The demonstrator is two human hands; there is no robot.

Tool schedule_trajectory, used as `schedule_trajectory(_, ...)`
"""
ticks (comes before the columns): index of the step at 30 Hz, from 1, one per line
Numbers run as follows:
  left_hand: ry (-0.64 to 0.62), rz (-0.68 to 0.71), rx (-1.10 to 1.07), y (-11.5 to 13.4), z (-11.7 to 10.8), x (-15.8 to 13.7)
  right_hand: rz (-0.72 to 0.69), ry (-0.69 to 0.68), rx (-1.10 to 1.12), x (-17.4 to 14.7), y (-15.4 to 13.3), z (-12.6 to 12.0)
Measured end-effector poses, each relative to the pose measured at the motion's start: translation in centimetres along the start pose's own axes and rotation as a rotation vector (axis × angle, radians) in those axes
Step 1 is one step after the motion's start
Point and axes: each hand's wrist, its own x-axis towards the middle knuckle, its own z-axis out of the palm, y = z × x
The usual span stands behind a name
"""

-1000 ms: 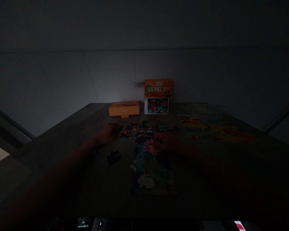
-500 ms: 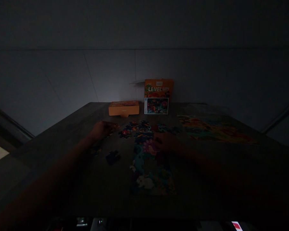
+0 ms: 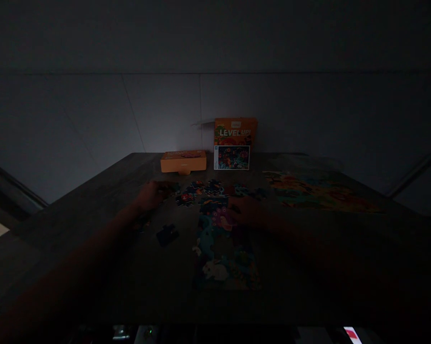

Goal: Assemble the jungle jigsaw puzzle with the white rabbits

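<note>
Pieces point(image 3: 185, 199) toward the far edge of the desk point(image 3: 106, 188) should handle light and stiff, pinched by rims, your left hand point(image 3: 151, 193) and right hand point(image 3: 247, 210) apart, grips too dark to tell.

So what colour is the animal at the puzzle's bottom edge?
White: the animal on the puzzle shows, dimly, in the head view, the only one.

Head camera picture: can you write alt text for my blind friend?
A person's left hand is beside loose dark multicoloured puzzle pieces, the right hand at a colourful, partly assembled rectangular jigsaw. Behind, on the dim grey table, are a low orange box and an upright orange LEVEL UP! box.
</note>
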Motion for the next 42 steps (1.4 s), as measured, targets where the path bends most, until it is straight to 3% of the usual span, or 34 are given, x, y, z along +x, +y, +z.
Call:
schedule_trajectory(8,0.041,-0.022,-0.039,0.3,0.2,-0.1,0.017,-0.013,0.011,0.1,-0.1,0.1)
schedule_trajectory(18,0.125,-0.057,-0.434,1.6,1.2,-0.1,0.036,-0.038,-0.07,0.0,-0.8,-0.6)
schedule_trajectory(22,0.08,0.079,-0.547,3.5,2.2,-1.1,0.045,0.106,-0.004,0.0,-1.7,-0.3)
schedule_trajectory(24,-0.018,0.161,-0.517,5.2,3.0,-2.1,0.023,0.194,0.056,-0.1,-2.4,-0.2)
schedule_trajectory(30,-0.172,0.405,-0.407,9.3,4.6,-4.8,-0.176,0.31,0.016,-0.5,-3.8,-0.1)
schedule_trajectory(35,-0.184,0.49,-0.389,9.0,4.5,-4.7,-0.239,0.341,-0.014,-0.2,-3.1,0.4)
schedule_trajectory(42,-0.03,0.564,-0.208,7.9,4.0,-4.0,-0.3,0.327,-0.027,-0.1,-2.8,0.6)
